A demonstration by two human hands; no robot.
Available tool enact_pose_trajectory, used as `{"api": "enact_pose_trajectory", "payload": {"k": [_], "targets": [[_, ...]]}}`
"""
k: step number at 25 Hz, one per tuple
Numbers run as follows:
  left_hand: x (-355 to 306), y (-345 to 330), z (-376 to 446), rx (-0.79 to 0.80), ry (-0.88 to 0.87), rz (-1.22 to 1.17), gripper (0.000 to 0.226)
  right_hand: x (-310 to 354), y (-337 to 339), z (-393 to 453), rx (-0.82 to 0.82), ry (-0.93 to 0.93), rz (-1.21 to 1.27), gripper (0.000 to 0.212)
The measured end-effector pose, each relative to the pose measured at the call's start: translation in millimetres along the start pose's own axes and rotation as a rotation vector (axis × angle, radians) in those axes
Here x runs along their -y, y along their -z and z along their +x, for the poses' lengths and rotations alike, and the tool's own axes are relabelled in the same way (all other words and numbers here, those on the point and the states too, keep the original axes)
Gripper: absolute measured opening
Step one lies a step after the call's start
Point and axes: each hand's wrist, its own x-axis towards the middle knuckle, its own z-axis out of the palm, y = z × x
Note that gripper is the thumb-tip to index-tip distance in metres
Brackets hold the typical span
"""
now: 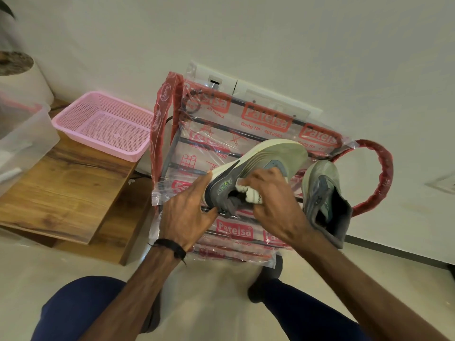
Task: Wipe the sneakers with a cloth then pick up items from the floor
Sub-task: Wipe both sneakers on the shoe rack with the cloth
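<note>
You are partway through the wiping stage: the grey sneaker (248, 166) you are working on is held tipped on its side above the plastic-wrapped shoe rack (246, 134), its pale sole turned up and away from you, and the white cloth (250, 193) is pressed against its grey upper near the collar. Whether this shoe is nearly clean cannot be told. The second grey sneaker (325, 200) stands on the right end of the rack, toe up, untouched by either hand, so by the look of it that shoe and the whole floor pick-up are left to do. Your left hand (189, 207) grips the heel of the held sneaker, thumb over the sole edge and fingers curled beneath it, wrist bent inward. Your right hand (270, 198) is bunched around the cloth, fingers curled over it and pushing it into the shoe, forearm reaching in from the lower right. Left of the rack, a pink mesh basket (103, 124) rests on a wooden board (69, 190).
</note>
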Motion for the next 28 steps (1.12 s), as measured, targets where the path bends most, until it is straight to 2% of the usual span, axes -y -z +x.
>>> {"api": "enact_pose_trajectory", "payload": {"k": [2,3,5,6,9,13,16,17,18,21,22,25,28], "targets": [[-1,-1,0,0.003,-0.003,0.007,0.082,-16,14,-4,0.033,0.103,0.05,0.049],[-1,-2,0,0.006,-0.001,0.009,0.083,-27,19,-2,-0.04,0.049,0.078,0.05],[-3,-3,0,0.003,0.003,0.012,0.085,-48,23,10,-0.256,-0.192,0.076,0.046],[-3,-3,0,0.001,0.003,0.014,0.085,-49,20,17,-0.314,-0.293,0.044,0.044],[-2,-2,0,-0.002,-0.003,0.01,0.084,-30,-5,28,-0.243,-0.36,-0.039,0.045],[0,-1,1,0.001,0.015,-0.014,0.081,6,-15,11,-0.123,-0.16,-0.048,0.048],[2,-2,0,0.014,0.005,-0.02,0.083,1,6,-12,0.049,0.131,-0.058,0.041],[1,-2,0,0.016,0.003,-0.019,0.084,-4,13,-16,0.048,0.179,-0.046,0.041],[0,-2,0,0.018,0.003,-0.015,0.085,-12,19,-18,-0.027,0.144,0.005,0.042],[-1,-4,0,0.013,0.008,0.004,0.086,-34,29,-6,-0.379,-0.166,0.112,0.047],[-2,-5,0,0.011,0.007,0.01,0.085,-36,26,4,-0.4,-0.243,0.067,0.045],[-1,-4,-1,-0.003,-0.007,0.017,0.085,-25,-2,22,-0.285,-0.367,-0.028,0.046],[0,-6,0,-0.016,-0.016,0.012,0.083,1,-19,14,-0.202,-0.253,-0.062,0.05]]}}
